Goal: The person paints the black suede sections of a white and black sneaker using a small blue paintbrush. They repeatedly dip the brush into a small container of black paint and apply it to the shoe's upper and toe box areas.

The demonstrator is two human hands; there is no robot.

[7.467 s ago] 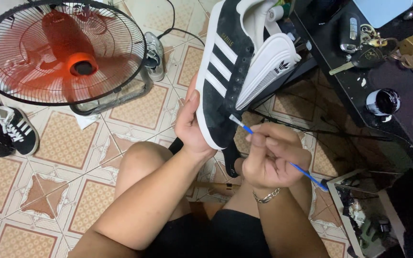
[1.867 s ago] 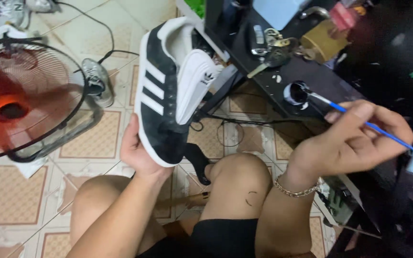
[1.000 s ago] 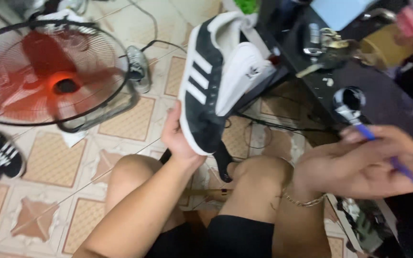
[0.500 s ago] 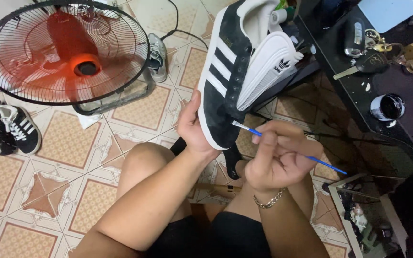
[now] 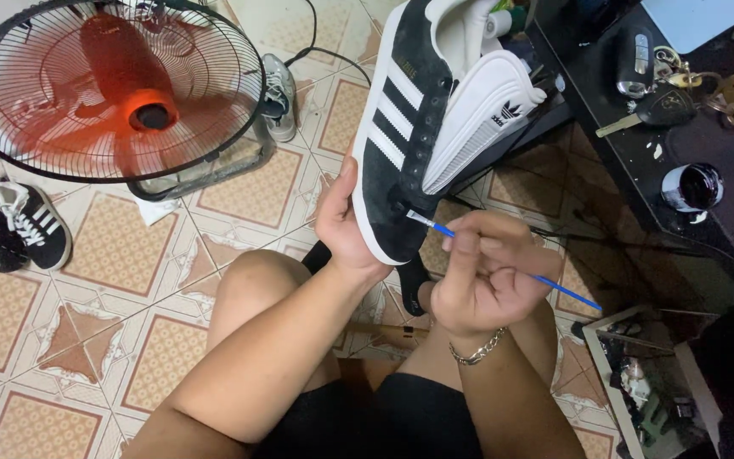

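You are part-way through touching up the black suede sneaker with three white side stripes (image 5: 401, 136). The thin blue-handled paintbrush (image 5: 503, 262) has its pale tip pressed to the dark upper low down near the toe, just beside the white sole edge, so the work at that spot looks to be in hand, not finished. I cannot tell from here how much of the suede is already covered; the white stripes and the white tongue look clean.

Your left hand (image 5: 346, 225) has its fingers wrapped around the toe end of the sneaker from behind, holding it up in the air above your knees, off the floor. Your right hand (image 5: 482, 280) has its fingers pinched shut on the paintbrush, close to the bristles.

The sneaker stands nearly on end: its long axis runs from the toe in your left palm up and away to the heel at the top of the view, leaning slightly right, the striped side facing you. The small open pot of dark paint (image 5: 692, 187) sits on the black surface (image 5: 724, 229), well apart to your right.
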